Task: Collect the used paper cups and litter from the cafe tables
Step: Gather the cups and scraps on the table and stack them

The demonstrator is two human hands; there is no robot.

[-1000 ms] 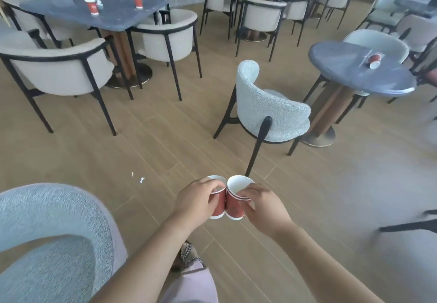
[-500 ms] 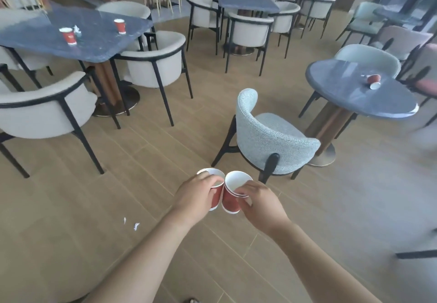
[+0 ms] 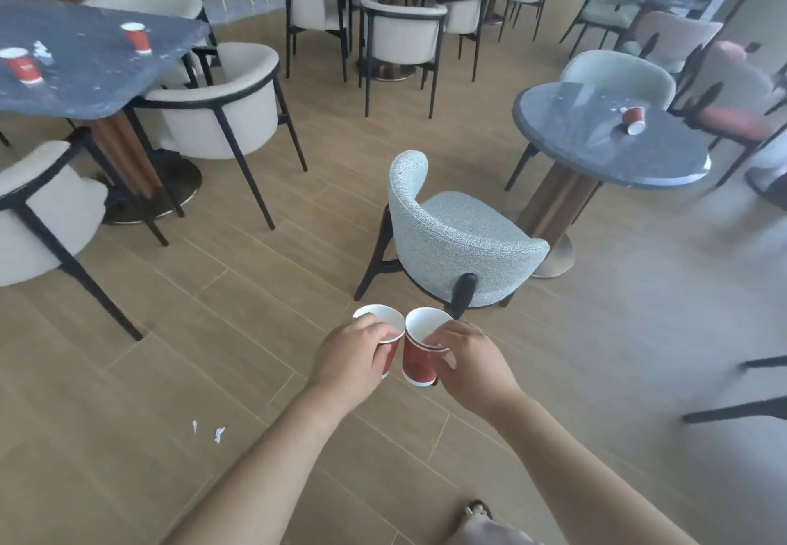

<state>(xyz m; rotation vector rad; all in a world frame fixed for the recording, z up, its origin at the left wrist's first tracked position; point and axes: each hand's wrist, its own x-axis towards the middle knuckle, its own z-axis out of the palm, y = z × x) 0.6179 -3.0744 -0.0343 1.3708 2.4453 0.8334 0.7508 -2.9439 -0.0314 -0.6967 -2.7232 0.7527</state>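
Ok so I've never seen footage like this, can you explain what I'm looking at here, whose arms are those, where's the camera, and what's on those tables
There is no machine here. A person wears a wide-angle camera on the head, looking forward and down, so the two bare arms at the bottom are their own. There is only this one view.

The left hand holds one red paper cup and the right hand holds another, side by side, both open at the top.

The room is a cafe with dark tables and padded chairs. On the table at the left stand two upright red cups with a small white scrap of litter between them. On the round table at the right one red cup lies on its side. A few white scraps lie on the wooden floor near the person.
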